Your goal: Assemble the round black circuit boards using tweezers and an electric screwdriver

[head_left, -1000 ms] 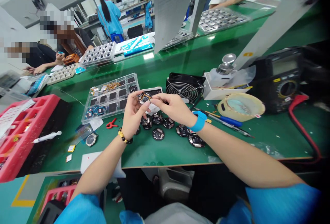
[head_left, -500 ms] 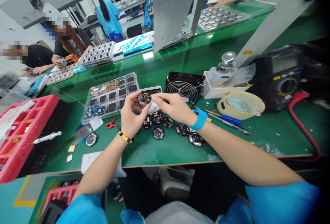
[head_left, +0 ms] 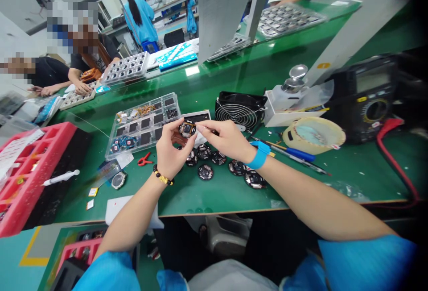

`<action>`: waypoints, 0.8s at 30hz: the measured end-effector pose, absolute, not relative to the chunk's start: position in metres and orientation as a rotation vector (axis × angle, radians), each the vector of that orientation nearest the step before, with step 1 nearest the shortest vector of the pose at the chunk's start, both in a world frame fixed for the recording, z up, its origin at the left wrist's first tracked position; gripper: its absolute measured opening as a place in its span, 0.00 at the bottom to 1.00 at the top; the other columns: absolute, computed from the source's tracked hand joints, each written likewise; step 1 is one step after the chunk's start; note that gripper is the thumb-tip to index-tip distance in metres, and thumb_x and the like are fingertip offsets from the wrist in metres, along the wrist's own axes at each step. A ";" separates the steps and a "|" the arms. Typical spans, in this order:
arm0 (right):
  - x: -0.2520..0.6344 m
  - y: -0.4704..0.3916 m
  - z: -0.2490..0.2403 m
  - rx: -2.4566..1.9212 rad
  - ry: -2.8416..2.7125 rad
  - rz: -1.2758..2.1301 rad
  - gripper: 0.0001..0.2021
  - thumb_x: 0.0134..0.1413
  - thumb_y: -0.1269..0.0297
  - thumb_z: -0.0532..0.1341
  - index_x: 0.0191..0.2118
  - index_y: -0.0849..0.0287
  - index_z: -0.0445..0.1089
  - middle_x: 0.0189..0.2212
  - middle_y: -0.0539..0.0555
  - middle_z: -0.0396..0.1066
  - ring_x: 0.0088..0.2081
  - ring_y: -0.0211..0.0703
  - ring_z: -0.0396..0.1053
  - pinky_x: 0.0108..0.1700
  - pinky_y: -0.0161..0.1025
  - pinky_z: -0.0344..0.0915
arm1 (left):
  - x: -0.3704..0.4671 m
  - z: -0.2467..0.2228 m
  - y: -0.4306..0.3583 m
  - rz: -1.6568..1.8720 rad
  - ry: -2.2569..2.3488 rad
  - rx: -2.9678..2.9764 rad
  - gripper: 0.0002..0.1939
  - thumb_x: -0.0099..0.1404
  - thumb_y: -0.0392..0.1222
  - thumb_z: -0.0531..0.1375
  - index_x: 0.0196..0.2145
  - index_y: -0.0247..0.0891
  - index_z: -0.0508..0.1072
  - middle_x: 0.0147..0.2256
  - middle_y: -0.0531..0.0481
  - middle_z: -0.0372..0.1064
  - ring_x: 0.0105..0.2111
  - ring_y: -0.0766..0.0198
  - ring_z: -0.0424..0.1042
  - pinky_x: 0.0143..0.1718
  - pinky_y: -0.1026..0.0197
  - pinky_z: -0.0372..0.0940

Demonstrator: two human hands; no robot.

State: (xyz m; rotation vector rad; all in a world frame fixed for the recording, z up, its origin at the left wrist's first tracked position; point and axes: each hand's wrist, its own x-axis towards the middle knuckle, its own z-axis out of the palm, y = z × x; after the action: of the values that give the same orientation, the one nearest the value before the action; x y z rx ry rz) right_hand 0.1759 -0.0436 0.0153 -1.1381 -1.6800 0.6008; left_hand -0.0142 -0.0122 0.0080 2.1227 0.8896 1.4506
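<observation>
My left hand [head_left: 170,147] holds up a round black watch module [head_left: 187,128] by its edge, between thumb and fingers. Small electronic parts show on its face. My right hand [head_left: 231,139] is closed, with its fingertips at the right edge of that module. A bit of something dark and thin shows between those fingers, too small to name. Under and beside the hands, several similar round modules [head_left: 205,172] lie on the green bench [head_left: 214,197]. Behind my left hand is a clear compartment tray [head_left: 146,123] with dark pads and small parts.
A black fan [head_left: 239,111] stands behind my right hand. Farther right are a yellowish bowl [head_left: 313,135], a blue pen [head_left: 300,154] and a multimeter [head_left: 371,94]. On the left are a red clip [head_left: 145,160], a watch case [head_left: 118,180] and a red foam tray [head_left: 50,141]. Co-workers sit across the bench.
Both hands stay almost in place. The right fingertips have shifted slightly at the module's edge. Across the bench, a co-worker's hand has moved down to a tray.
</observation>
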 end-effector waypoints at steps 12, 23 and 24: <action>0.174 -0.042 0.011 -1.173 -1.646 0.599 0.13 0.63 0.66 0.58 0.42 0.61 0.81 0.36 0.54 0.82 0.35 0.45 0.75 0.39 0.37 0.64 | -0.013 0.001 -0.016 1.479 0.926 2.271 0.24 0.65 0.43 0.71 0.56 0.39 0.70 0.41 0.49 0.77 0.32 0.66 0.80 0.34 0.64 0.77; 0.174 -0.045 0.017 -1.116 -1.609 0.716 0.22 0.71 0.49 0.56 0.40 0.63 0.80 0.24 0.50 0.70 0.26 0.37 0.59 0.32 0.37 0.57 | -0.014 0.004 -0.014 1.450 0.925 2.114 0.26 0.63 0.43 0.72 0.55 0.39 0.69 0.41 0.49 0.77 0.32 0.66 0.80 0.33 0.66 0.77; 0.174 -0.045 0.017 -1.114 -1.608 0.714 0.23 0.71 0.49 0.56 0.39 0.63 0.79 0.25 0.50 0.70 0.26 0.37 0.59 0.32 0.37 0.57 | -0.014 0.003 -0.014 1.454 0.926 2.129 0.26 0.63 0.42 0.72 0.55 0.39 0.70 0.41 0.49 0.76 0.32 0.66 0.80 0.33 0.66 0.77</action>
State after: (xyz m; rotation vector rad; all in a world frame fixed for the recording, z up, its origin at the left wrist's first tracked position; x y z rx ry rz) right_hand 0.1742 -0.0450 0.0166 -1.1137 -1.6076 0.7137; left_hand -0.0143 -0.0138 0.0028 2.1289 0.9257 1.4536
